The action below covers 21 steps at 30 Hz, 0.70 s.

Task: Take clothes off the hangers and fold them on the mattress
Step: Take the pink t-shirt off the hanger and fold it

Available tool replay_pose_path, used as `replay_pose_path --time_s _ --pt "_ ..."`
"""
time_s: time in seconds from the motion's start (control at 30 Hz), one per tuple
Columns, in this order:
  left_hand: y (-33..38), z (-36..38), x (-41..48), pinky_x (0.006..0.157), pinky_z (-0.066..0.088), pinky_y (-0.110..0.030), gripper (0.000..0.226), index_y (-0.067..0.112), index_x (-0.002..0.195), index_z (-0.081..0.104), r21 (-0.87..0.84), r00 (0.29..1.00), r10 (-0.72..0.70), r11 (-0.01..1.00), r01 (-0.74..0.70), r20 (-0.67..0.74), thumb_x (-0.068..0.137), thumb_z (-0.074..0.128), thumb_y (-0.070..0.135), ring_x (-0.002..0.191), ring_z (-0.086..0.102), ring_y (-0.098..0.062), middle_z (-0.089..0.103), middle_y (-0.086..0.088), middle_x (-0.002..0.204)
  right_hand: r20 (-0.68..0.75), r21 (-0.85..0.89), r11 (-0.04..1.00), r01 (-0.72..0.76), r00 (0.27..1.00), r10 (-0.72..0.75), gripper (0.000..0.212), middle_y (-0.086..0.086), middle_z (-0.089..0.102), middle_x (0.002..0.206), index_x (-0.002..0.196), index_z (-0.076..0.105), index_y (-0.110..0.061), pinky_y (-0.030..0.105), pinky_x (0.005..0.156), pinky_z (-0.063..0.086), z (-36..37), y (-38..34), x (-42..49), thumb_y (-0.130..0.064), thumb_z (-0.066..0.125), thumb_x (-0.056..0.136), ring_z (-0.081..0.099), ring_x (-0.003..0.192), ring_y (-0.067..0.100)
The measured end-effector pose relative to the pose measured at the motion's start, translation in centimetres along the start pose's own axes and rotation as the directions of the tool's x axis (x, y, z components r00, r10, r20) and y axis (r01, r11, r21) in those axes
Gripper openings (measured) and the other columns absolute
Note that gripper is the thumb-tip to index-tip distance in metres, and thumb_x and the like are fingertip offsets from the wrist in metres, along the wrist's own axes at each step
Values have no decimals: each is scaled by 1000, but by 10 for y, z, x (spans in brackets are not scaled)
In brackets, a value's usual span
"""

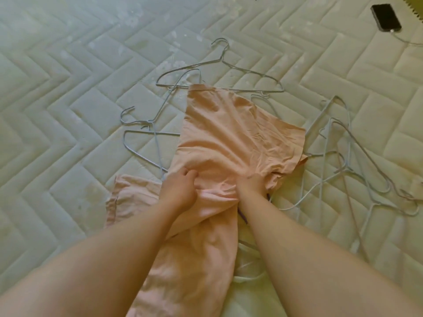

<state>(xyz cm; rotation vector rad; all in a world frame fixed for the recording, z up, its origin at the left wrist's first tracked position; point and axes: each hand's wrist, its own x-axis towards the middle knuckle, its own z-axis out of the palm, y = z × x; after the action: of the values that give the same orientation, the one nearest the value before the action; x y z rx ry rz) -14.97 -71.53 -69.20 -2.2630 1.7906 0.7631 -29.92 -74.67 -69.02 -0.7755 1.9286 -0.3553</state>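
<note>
The peach garment (231,138) runs off the near edge of the picture and covers parts of the wire hangers (219,65), so their tangle is hard to count: about three at its left and far side, several more at its right. It lies spread down the middle of the mattress (68,88). The left hand (180,191) pinches a fold at its middle; the right hand (251,185) grips the cloth just beside, fingertips buried. One phone (386,17) with a cable (407,41) lies at the far right corner
</note>
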Motion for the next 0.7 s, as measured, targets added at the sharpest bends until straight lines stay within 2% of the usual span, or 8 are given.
replay_pose_path --time_s 0.07,0.17,0.23,0.33,0.43,0.53,0.6,0.7 --pt "-28 0 -10 109 23 -39 48 27 138 37 21 984 -114 993 118 -137 92 38 14 138 24 -25 24 0 152 80 -24 1000 -9 997 11 34 16 56 126 122 53 -4 30 92 41 27 14 -15 -16 53 90 53 116 32" --pt "-73 5 -23 114 9 -41 57 26 143 26 -152 901 -359 931 331 -242 90 44 15 143 7 -22 11 -1 155 -29 -33 997 -63 998 63 37 17 55 126 119 53 -7 35 93 42 58 44 -31 -21 58 85 53 115 34" --pt "-103 11 -31 113 13 -43 68 22 146 17 -321 833 -533 823 468 -152 88 51 24 143 9 -24 7 -4 155 -167 -72 988 -135 979 121 42 18 49 131 123 49 -7 38 97 39 68 61 -44 -23 58 85 48 120 36" --pt "-134 19 -40 105 30 -43 82 14 143 19 -580 727 -679 554 597 99 81 65 39 132 30 -34 21 -14 147 -344 -140 971 -193 929 135 50 17 36 137 128 43 -9 42 103 29 79 79 -66 -23 60 84 36 126 36" --pt "-152 26 -49 95 39 -42 68 9 134 29 -664 728 -648 446 600 223 82 67 30 121 42 -36 35 -17 137 -423 -143 974 -177 901 101 48 14 34 137 127 44 -13 42 102 27 97 94 -89 -24 60 83 34 124 34" --pt "-169 24 -57 96 42 -41 61 7 130 42 -744 779 -555 380 549 291 80 71 24 117 49 -37 49 -17 129 -436 -93 977 -191 890 133 47 15 33 140 131 44 -14 40 104 26 105 113 -109 -29 56 88 33 125 35" --pt "-180 23 -65 98 45 -43 52 9 122 53 -761 837 -484 434 482 254 78 73 30 114 53 -37 56 -14 123 -398 -105 967 -231 901 172 54 15 32 141 135 41 -15 40 104 26 105 128 -121 -32 59 87 32 127 35" --pt "-190 19 -84 90 49 -45 21 17 91 61 -751 923 -384 615 241 -19 84 63 37 99 58 -32 64 -10 104 -332 -116 953 -280 915 229 56 14 32 140 135 40 -14 40 104 28 102 150 -142 -36 59 87 33 126 35"
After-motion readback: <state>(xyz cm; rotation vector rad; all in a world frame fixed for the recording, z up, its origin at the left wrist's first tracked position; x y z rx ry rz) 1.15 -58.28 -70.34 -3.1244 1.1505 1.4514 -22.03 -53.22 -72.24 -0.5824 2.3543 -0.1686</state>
